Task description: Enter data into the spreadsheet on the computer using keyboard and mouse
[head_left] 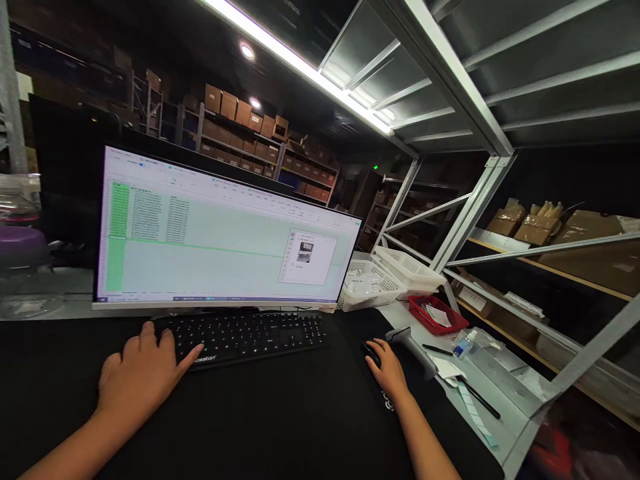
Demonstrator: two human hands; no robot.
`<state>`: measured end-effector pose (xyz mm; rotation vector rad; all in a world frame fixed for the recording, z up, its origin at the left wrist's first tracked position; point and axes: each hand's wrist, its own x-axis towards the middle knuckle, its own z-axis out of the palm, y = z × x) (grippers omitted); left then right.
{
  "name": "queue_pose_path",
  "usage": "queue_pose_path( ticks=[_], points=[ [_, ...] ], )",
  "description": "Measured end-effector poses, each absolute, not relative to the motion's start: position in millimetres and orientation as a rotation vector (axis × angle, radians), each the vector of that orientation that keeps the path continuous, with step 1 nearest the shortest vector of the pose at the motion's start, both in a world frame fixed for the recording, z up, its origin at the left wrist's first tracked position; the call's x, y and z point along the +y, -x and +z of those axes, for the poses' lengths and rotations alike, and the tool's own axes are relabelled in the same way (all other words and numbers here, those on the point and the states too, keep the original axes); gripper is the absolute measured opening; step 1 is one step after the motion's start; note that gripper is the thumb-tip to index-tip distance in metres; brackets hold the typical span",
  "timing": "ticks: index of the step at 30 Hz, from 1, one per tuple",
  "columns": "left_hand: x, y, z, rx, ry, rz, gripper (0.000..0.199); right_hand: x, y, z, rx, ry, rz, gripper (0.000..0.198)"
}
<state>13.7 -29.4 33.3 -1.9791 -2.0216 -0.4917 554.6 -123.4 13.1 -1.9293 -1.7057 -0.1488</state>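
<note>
My left hand (137, 373) rests flat on the left end of a black keyboard (250, 337), fingers spread over the keys. My right hand (389, 370) lies on a black mouse (371, 351) to the right of the keyboard, covering most of it. Both sit on a black desk mat (280, 420). Behind the keyboard stands a wide monitor (225, 233) showing a spreadsheet with a small pop-up window at its right.
A grey barcode scanner (413, 347) lies just right of the mouse. Beyond it are a red tray (436, 315), white baskets (385, 275), a pen (477, 395), a small bottle (464, 345) and paper labels. Metal shelving with cardboard boxes rises at the right.
</note>
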Motion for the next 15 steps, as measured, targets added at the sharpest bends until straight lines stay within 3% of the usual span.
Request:
queue_pose_path(
  ticks=[15],
  points=[
    [-34.1, -17.2, 34.3, -1.979, 1.949, -0.505, 0.093, -122.7, -556.1, 12.2, -1.703, 1.909, -0.135, 0.044]
  ],
)
